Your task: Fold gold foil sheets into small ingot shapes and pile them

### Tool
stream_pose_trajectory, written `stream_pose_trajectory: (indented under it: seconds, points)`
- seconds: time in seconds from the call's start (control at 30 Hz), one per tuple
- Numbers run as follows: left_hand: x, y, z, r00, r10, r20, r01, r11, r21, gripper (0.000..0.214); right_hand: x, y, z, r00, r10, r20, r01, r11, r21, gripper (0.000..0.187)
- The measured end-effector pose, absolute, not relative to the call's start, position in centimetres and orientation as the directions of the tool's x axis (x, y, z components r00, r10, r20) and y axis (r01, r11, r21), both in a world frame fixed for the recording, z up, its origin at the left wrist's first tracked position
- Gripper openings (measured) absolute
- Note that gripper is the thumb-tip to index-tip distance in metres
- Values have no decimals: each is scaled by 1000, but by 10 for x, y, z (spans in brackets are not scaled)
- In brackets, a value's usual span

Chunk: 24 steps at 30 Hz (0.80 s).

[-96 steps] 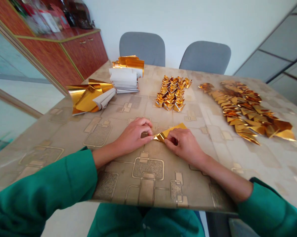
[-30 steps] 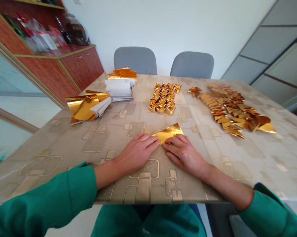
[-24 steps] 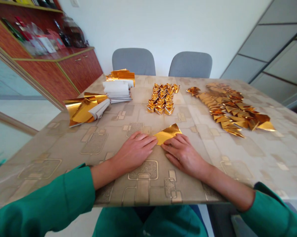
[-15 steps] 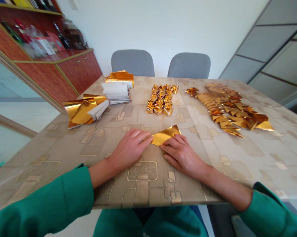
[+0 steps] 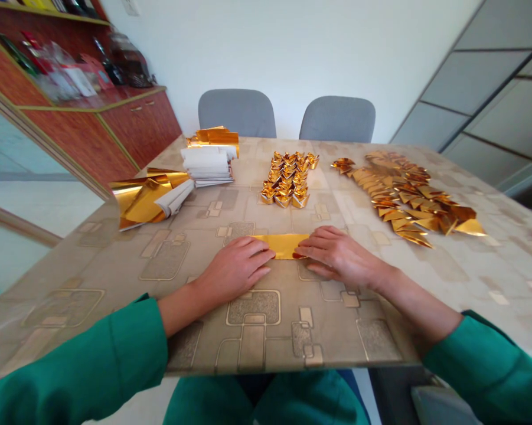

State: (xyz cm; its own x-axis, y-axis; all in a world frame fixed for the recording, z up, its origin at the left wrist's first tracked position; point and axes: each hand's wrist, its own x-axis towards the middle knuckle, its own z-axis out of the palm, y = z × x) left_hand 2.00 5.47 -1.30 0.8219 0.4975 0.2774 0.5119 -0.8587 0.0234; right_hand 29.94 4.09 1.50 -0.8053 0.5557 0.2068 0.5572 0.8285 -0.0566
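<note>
A folded strip of gold foil paper (image 5: 282, 245) lies flat on the patterned table (image 5: 115, 265) in front of me. My left hand (image 5: 235, 269) rests palm down with its fingers stretched out, fingertips pressing the strip's left end. My right hand (image 5: 339, 255) lies flat too, its fingertips on the strip's right end. Green sleeves cover both forearms.
Further back sit a cluster of folded gold ingots (image 5: 289, 179), a long row of gold folded triangles (image 5: 407, 198), a stack of white-backed sheets (image 5: 209, 158) and loose gold sheets (image 5: 147, 196). Two grey chairs (image 5: 238, 113) stand behind the table; a red cabinet (image 5: 128, 127) at left.
The gold paper has turned from a slanted triangle shape into a level flat strip. My right hand slid to the right along it; my left hand stayed near its left end.
</note>
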Motion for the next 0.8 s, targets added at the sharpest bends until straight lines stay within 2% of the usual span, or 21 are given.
stream_pose_trajectory:
  seconds: [0.13, 0.3, 0.6, 0.73, 0.8]
  points:
    - [21, 57, -12, 818, 508, 269, 522, -853, 23, 29, 294, 50, 12, -817, 524, 241, 549, 834, 48, 23]
    - [21, 59, -13, 826, 498, 262, 512, -859, 18, 30, 298, 62, 2, -819, 497, 287, 536, 841, 74, 23]
    - [17, 61, -14, 814, 495, 305, 510, -860, 33, 29, 296, 57, 5, -781, 495, 380, 509, 858, -70, 20]
    - [19, 67, -13, 805, 500, 318, 498, -862, 95, 26, 273, 39, -1, -782, 432, 448, 429, 896, -114, 22]
    - [20, 71, -13, 810, 502, 302, 481, -865, 146, 25, 263, 31, -4, -799, 423, 428, 397, 905, -154, 28]
